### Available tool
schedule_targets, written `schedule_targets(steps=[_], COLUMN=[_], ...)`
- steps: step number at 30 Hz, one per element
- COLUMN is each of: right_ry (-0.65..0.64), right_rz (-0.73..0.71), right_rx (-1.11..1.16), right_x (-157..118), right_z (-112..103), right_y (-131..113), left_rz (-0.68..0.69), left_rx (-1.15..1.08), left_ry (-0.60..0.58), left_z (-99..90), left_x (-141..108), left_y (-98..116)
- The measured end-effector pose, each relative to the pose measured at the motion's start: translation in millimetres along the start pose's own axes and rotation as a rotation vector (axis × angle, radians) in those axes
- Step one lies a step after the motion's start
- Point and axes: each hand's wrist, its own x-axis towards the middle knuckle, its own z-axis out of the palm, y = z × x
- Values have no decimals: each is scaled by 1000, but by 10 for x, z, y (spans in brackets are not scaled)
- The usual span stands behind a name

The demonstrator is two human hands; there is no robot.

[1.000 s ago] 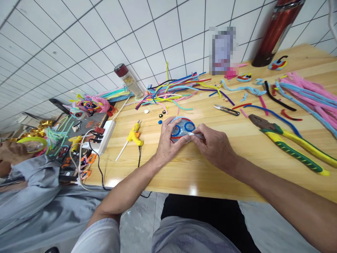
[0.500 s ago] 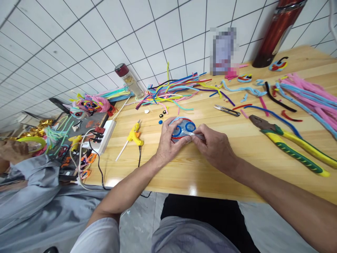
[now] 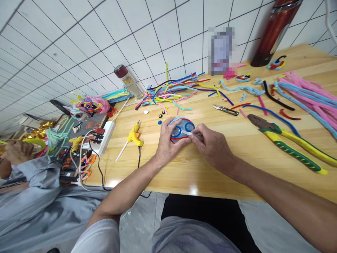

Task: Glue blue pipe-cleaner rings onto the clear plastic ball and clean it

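My left hand (image 3: 166,142) grips the edge of a round, pale blue craft piece (image 3: 190,125) with a red and light-blue rim and two blue rings on it. In my right hand (image 3: 214,146) is a slim silvery tool with a pointed end (image 3: 186,133); whether it is tweezers or a blade I cannot tell. Its tip lies over the piece between the rings. Just beyond my left fingers sit a small blue dot-like bead (image 3: 159,122) and two black ones (image 3: 162,114). A yellow glue gun (image 3: 135,135) lies to the left.
Pipe cleaners (image 3: 171,91) lie along the wall, more (image 3: 310,91) at right. Thread snips (image 3: 226,109) and large pliers (image 3: 286,138) lie to my right. Left are a power strip (image 3: 106,137), a glass bottle (image 3: 129,82) and a co-worker's hands (image 3: 18,151). A red flask (image 3: 275,35) stands behind.
The tool in my right hand shifts slightly over the round piece, its tip reaching a little further left. My left hand keeps its hold. The camera view has moved marginally.
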Motion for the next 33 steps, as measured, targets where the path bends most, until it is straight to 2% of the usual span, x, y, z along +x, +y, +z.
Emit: schedule_targets(steps=[4, 11, 19, 28, 33], right_ry=[-14, 59, -28, -38, -41], right_rz=[17, 112, 91, 108, 100], right_rx=[63, 174, 170, 172, 159], right_x=[15, 132, 138, 132, 138], right_z=[-35, -189, -150, -140, -140], right_y=[-16, 2, 35, 70, 56], left_rz=[-19, -14, -168, -118, -109], left_rx=[6, -26, -185, -178, -171], left_ry=[-1, -16, 21, -8, 13], left_z=[-2, -36, -72, -112, -117], left_x=[17, 43, 59, 45, 57], left_y=[-43, -92, -41, -84, -76])
